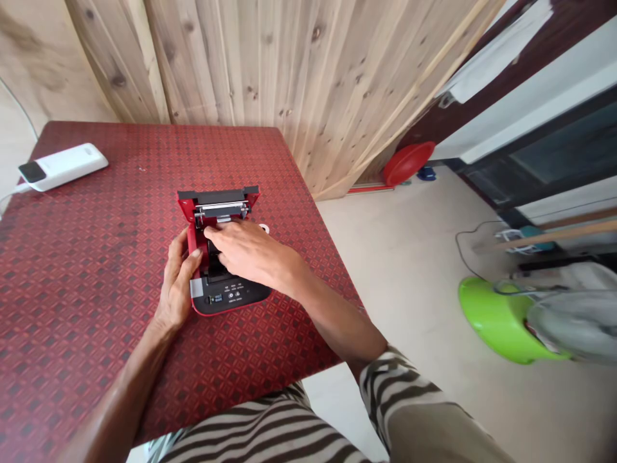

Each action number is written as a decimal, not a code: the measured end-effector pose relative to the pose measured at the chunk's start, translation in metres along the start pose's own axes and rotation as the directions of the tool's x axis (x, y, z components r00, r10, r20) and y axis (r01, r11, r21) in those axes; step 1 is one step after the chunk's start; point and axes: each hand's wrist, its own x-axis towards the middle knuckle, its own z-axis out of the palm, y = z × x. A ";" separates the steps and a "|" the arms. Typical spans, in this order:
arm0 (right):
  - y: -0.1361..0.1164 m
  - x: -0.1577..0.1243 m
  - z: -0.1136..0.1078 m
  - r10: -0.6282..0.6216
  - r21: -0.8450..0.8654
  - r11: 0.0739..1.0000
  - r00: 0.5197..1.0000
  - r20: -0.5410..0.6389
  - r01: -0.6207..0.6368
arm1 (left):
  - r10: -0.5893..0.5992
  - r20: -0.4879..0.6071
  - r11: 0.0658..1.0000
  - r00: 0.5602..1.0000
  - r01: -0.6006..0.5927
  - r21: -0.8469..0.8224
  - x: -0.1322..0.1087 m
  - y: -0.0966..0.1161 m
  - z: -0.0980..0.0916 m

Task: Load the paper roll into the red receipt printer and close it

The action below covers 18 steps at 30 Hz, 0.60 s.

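Observation:
A small red and black printer, which looks like a portable label printer, stands on the table with its lid raised. Buttons and a small label show on its black front panel. My left hand is closed around the printer's left side, with the thumb along the edge. My right hand reaches across from the right into the open compartment, fingers bent down. Its fingertips are partly hidden, and whether they hold anything does not show. A white ring-shaped edge peeks out just beyond the right hand.
The red patterned table also bears a white power bank with a cable at the far left. Wooden panelling rises behind. On the floor at right are a red basin, a bright green plastic object and cables.

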 end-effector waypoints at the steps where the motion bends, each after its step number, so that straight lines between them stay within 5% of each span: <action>1: 0.000 -0.002 -0.001 -0.001 0.009 1.000 1.000 -0.007 0.001 | 0.001 0.002 1.000 1.000 -0.001 0.007 0.000 0.001 0.000; 6: -0.002 -0.031 -0.020 -0.040 0.066 0.997 0.998 -0.050 0.043 | 0.010 0.003 0.999 1.000 -0.010 0.053 0.000 0.004 -0.001; 11: 0.023 -0.100 -0.025 -0.004 0.464 0.865 0.927 -0.376 0.192 | -0.034 -0.020 0.997 0.999 0.035 0.063 -0.001 0.004 -0.002; 14: 0.045 -0.135 0.004 0.215 0.680 0.712 0.867 -0.450 0.176 | -0.059 -0.036 0.994 0.998 0.062 0.087 -0.002 0.004 -0.004; 18: 0.057 -0.144 0.063 0.512 0.842 0.539 0.792 -0.333 0.006 | -0.070 -0.040 0.988 0.997 0.075 0.134 -0.001 0.006 -0.005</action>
